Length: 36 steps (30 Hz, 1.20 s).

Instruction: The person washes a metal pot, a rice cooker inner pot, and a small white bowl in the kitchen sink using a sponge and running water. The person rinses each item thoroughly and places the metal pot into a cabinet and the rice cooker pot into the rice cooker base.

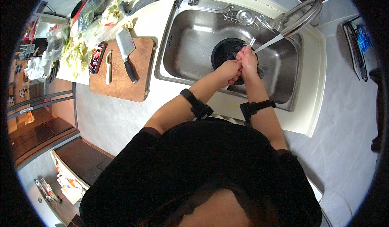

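Note:
Both my hands meet above a black round bowl or pan (223, 52) in the stainless steel sink (188, 47). My left hand (230, 71) and my right hand (247, 61) are closed around a slim, pale, stick-like thing (252, 41), whose upper end sticks out above my right hand; what it is exactly I cannot tell. Another pale end shows below my left hand. Water from the curved metal faucet (299, 20) runs down beside my right hand. My fingers hide the middle of the held thing.
Left of the sink, a wooden cutting board (121, 88) bears a cleaver (126, 49), a peeler (108, 67) and a phone (97, 58). Cabbage leaves (76, 55) and plastic bags lie beyond. A wire rack with a metal strainer (245, 16) hangs at the sink's back wall.

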Motion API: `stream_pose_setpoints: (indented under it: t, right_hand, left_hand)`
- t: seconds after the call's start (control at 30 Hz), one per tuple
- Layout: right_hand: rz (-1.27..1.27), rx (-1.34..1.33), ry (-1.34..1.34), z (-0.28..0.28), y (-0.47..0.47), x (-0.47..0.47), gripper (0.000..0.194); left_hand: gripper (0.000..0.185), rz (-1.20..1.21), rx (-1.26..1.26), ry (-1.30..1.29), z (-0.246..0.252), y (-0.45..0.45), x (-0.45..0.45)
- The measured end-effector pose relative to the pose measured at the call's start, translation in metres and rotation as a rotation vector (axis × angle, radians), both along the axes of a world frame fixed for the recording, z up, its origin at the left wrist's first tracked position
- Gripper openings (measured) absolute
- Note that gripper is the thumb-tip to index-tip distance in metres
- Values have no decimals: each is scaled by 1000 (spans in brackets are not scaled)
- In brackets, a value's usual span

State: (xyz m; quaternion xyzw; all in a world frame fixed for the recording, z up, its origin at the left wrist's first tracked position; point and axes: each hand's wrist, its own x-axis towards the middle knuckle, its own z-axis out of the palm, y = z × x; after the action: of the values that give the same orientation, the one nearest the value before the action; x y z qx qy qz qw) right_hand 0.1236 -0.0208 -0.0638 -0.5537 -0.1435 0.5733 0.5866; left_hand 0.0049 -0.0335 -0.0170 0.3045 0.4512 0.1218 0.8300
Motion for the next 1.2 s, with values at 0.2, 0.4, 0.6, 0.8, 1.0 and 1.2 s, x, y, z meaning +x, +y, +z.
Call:
stream_pose_setpoints:
  t: [0.2,0.4,0.6,0.8,1.0,1.2]
  right_hand:
    - [-153,3,7,19,5,31,29]
    - [-54,99,-163,20,1,17,35]
    - [-144,128,-273,4,12,10,37]
    - [-313,85,-502,-5,51,59,5]
    - [-266,13,-46,-7,44,59,19]
    - [-380,17,246,-17,48,73,5]
  left_hand:
    - [17,109,198,-129,-13,-10,6]
    - [21,174,332,97,-7,10,33]
    - [30,292,626,198,-17,7,46]
    - [26,92,455,277,-2,-13,32]
    - [25,99,143,148,12,-19,17]
    - [29,113,271,232,-5,-20,19]
